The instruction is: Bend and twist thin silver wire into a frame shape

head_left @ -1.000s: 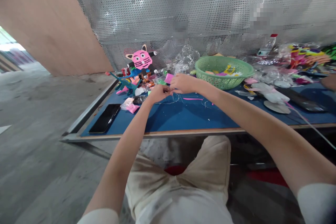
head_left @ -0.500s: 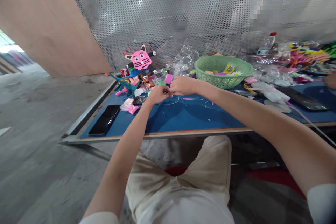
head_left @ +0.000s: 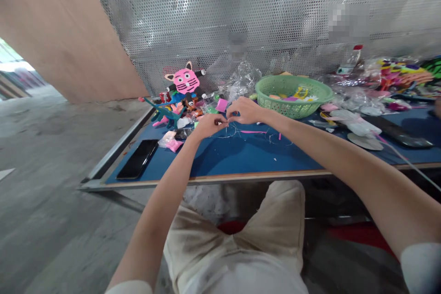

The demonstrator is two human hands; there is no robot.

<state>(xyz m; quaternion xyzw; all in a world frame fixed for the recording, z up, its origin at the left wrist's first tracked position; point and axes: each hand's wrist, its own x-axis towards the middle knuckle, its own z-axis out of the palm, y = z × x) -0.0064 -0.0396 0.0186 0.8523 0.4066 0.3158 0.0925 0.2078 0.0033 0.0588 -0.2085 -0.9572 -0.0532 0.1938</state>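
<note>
Above the blue table mat (head_left: 234, 158), my left hand (head_left: 211, 125) and my right hand (head_left: 243, 111) meet at the fingertips. Both are pinched on something too small to make out. Thin pale thread (head_left: 225, 136) lies on the mat just below them. A pink strip (head_left: 253, 132) is to the right of the fingers. Behind my hands sits a small pink block (head_left: 222, 105), with a green piece (head_left: 211, 110) beside it. Pink clay in a clear wrapper (head_left: 174, 145) lies left of my left hand.
A green basket (head_left: 292, 108) with colored pieces stands behind my right forearm. A black phone (head_left: 138, 160) lies at the left edge. Back left are a pink cat figure (head_left: 186, 81) and a teal figure (head_left: 167, 114). At right are another phone (head_left: 396, 131), plastic wrap and a bottle (head_left: 350, 60).
My right hand has lifted and turned slightly, moving a little to the right, its fingers now more arched. My left hand has shifted slightly right, and the fingertips still meet.
</note>
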